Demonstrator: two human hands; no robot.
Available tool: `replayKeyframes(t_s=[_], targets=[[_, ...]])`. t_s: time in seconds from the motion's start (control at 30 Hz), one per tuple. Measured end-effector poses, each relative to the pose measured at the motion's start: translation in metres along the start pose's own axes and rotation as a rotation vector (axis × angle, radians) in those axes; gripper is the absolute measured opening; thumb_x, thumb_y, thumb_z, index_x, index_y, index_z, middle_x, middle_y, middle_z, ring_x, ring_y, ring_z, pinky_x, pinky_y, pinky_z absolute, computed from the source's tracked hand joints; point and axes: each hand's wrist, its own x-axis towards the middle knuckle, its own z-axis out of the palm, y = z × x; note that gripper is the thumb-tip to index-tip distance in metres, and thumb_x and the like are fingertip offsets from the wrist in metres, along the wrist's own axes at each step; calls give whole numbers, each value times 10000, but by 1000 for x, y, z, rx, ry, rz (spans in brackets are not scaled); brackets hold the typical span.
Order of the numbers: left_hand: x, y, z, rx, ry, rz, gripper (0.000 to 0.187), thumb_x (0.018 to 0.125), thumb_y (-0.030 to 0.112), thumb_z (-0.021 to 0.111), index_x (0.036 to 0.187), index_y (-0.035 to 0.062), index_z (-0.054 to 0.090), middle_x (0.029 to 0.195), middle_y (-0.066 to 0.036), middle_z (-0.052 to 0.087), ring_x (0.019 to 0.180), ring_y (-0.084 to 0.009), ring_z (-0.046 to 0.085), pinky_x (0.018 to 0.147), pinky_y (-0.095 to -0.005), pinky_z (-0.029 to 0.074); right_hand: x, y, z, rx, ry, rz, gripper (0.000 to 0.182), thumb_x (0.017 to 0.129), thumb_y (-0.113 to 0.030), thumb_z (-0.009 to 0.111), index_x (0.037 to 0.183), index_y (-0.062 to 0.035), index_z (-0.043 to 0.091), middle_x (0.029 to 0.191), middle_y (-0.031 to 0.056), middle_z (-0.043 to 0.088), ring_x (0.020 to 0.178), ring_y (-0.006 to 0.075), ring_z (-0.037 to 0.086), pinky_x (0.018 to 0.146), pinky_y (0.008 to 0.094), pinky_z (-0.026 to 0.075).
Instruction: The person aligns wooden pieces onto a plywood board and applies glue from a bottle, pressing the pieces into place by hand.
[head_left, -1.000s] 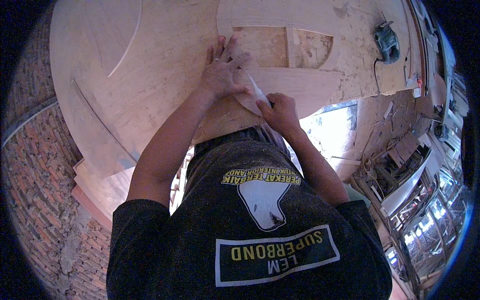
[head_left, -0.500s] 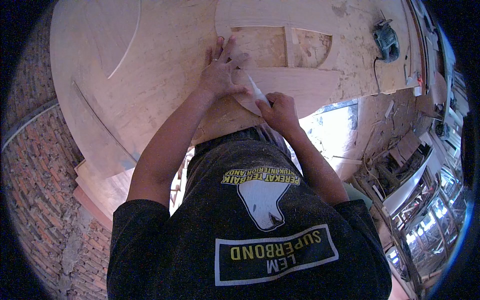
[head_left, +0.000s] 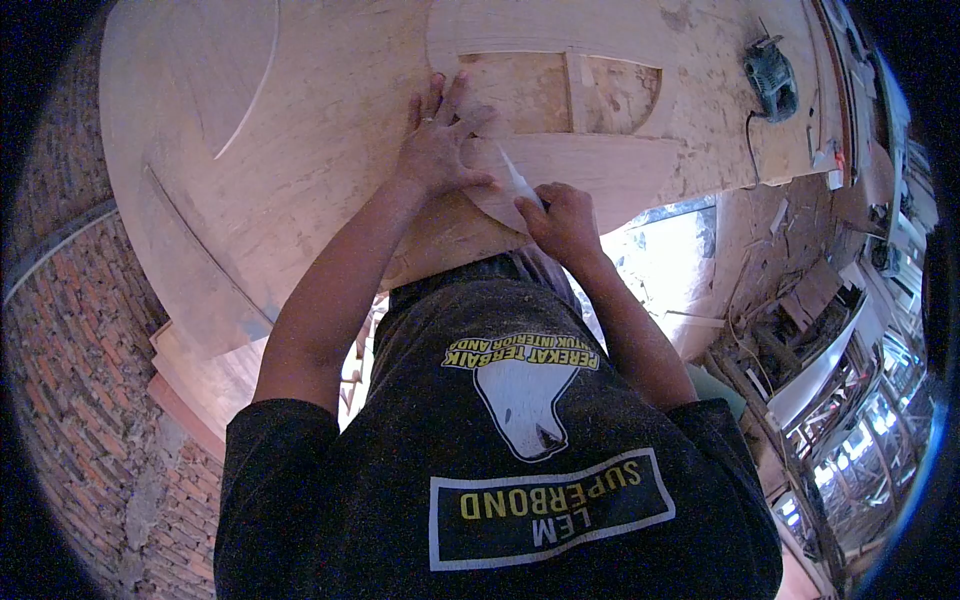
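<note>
My left hand (head_left: 437, 150) lies with its fingers spread on the curved edge of a thin plywood piece (head_left: 600, 165). This piece has rounded cut-outs with a narrow bar (head_left: 576, 92) between them. In my right hand (head_left: 565, 222), closed near the table's front edge, is a slim white bottle (head_left: 524, 188) with a long tapered nozzle. Its nozzle points away from me and to the left, with the tip right over the plywood by my left fingers. My right fingers hide the rear of the bottle.
Under the piece is a large wooden tabletop (head_left: 340, 100). A jigsaw-like power tool (head_left: 772, 85) with a cord stands at the back right. Another curved panel (head_left: 200, 70) lies at the left. Brick wall (head_left: 90, 370) borders the left; wood scraps (head_left: 800, 310) fill the right.
My right hand and the bottle have shifted very slightly to the right. The left hand stays spread in nearly the same place.
</note>
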Motion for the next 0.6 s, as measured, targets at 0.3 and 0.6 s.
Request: replayKeyframes(t_s=[0.3, 0.6], targets=[[1, -3, 4, -21, 0, 0, 1147, 520, 789, 816, 1537, 382, 475, 1747, -85, -34, 1591, -390, -79, 1251, -623, 12, -1, 0, 2, -19, 32, 5, 363, 874, -318, 715, 852, 44, 726, 831, 281, 676, 800, 458, 673, 747, 519, 525], [1, 1, -1, -31, -2, -18, 1121, 514, 764, 837, 1514, 382, 502, 1748, -85, -12, 1594, -381, -68, 1252, -618, 10, -4, 2, -6, -3, 13, 40, 340, 885, -299, 715, 888, 40, 739, 850, 274, 690, 817, 439, 685, 756, 495, 530]])
